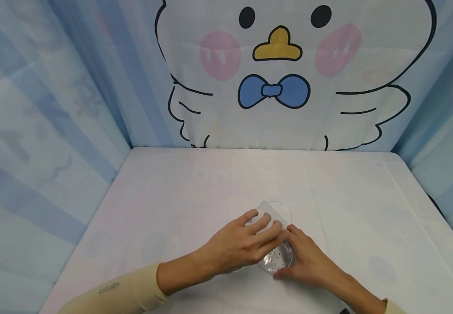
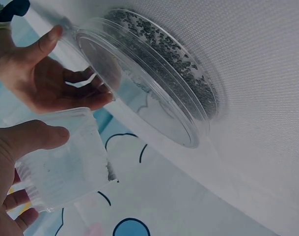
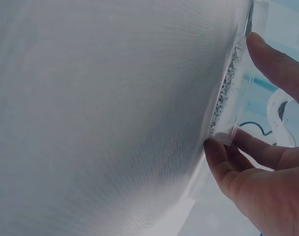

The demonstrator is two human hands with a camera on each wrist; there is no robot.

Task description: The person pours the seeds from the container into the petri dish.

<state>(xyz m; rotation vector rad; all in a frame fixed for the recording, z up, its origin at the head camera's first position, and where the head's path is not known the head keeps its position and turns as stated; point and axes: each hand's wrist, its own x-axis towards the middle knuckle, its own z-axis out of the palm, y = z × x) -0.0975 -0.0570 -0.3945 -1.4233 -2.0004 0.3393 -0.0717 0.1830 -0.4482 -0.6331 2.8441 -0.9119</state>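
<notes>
Near the counter's front edge sits a clear round dish (image 1: pixel 279 259) speckled with dark grains, right hand (image 1: pixel 308 261) gripping its rim; left hand (image 1: pixel 238 246) holds a clear cup (image 2: pixel 70 157).

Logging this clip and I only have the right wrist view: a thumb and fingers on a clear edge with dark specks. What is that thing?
Observer: A round clear dish with dark grains spread over its bottom, resting on the white table.
Operator: Is the other hand busy?
Observer: The left hand holds a small clear cup just above the dish.
Operator: Anything in that cup?
Observer: It looks nearly empty in the left wrist view.
</notes>
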